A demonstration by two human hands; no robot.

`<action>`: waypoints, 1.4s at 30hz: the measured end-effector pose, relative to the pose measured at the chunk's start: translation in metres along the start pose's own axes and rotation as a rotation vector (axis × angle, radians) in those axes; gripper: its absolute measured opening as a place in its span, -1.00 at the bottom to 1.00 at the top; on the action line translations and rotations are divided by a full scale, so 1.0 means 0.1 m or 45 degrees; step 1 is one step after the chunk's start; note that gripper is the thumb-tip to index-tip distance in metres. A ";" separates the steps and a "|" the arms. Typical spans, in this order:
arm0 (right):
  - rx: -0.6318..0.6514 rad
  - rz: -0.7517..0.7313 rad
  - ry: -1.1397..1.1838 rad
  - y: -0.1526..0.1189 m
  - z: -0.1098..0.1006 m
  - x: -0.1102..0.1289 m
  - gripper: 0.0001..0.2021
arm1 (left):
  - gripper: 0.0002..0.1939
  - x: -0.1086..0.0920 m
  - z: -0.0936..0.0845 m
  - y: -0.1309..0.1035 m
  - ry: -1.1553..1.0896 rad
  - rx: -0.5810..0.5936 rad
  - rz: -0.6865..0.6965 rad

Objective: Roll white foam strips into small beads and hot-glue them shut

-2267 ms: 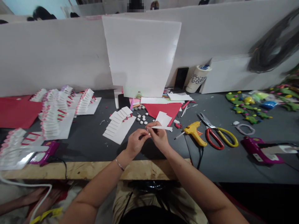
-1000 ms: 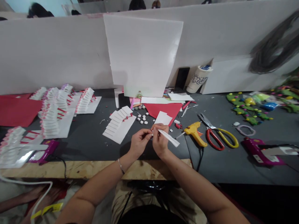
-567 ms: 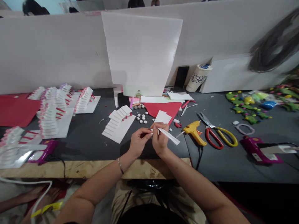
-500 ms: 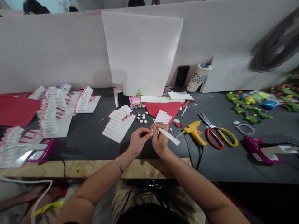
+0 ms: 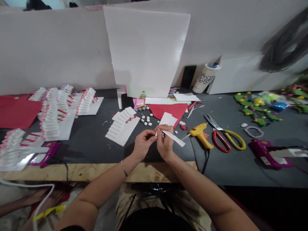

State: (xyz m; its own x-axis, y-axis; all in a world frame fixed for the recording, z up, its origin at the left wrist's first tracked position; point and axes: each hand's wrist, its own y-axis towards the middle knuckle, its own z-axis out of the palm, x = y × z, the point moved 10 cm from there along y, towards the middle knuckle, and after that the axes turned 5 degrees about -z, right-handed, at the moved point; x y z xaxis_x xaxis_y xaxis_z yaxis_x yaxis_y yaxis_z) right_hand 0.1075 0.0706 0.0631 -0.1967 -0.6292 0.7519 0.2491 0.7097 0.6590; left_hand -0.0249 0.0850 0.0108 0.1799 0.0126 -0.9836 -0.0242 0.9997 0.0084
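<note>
Over the front of the dark table my two hands meet, fingertips nearly touching. A long white paper strip (image 5: 176,140) sticks out to the right from the closed fingers of my right hand (image 5: 165,145). My left hand (image 5: 143,143) pinches at a small white bit by the strip's other end; the fingers mostly hide it. Left of my hands lies a white board with a stepped row of white pieces (image 5: 122,123) and small red supports. Several small white pellets (image 5: 146,120) and a white paper piece (image 5: 168,119) lie just beyond my fingers.
A yellow glue gun (image 5: 201,135) and red-and-yellow-handled scissors (image 5: 222,134) lie to the right. Finished-looking stepped models (image 5: 50,115) stand at the left. A cup (image 5: 205,78) and phone (image 5: 188,78) lean at the back. Purple power strips (image 5: 267,154) sit at both sides.
The view has shifted slightly. My hands stay together in nearly the same place, and the paper strip in my right hand has turned a little.
</note>
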 end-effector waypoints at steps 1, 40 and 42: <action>0.007 0.014 0.008 0.00 0.01 -0.01 -0.95 | -0.73 -0.01 -0.01 0.00 0.006 -0.005 0.010; 0.020 -0.221 -0.164 0.02 -0.03 0.10 -0.93 | -0.79 -0.19 -0.02 0.00 0.169 0.020 0.073; 0.007 -0.219 -0.204 0.03 -0.04 0.09 -0.93 | -0.80 -0.18 -0.02 -0.01 0.161 0.011 0.076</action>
State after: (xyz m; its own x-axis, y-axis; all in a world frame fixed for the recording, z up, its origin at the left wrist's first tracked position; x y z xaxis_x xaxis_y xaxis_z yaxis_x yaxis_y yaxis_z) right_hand 0.1105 0.0660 0.0714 -0.3839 -0.6829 0.6215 0.1940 0.5984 0.7773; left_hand -0.0301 0.0837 0.0284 0.0534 0.0696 -0.9961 -0.0223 0.9974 0.0685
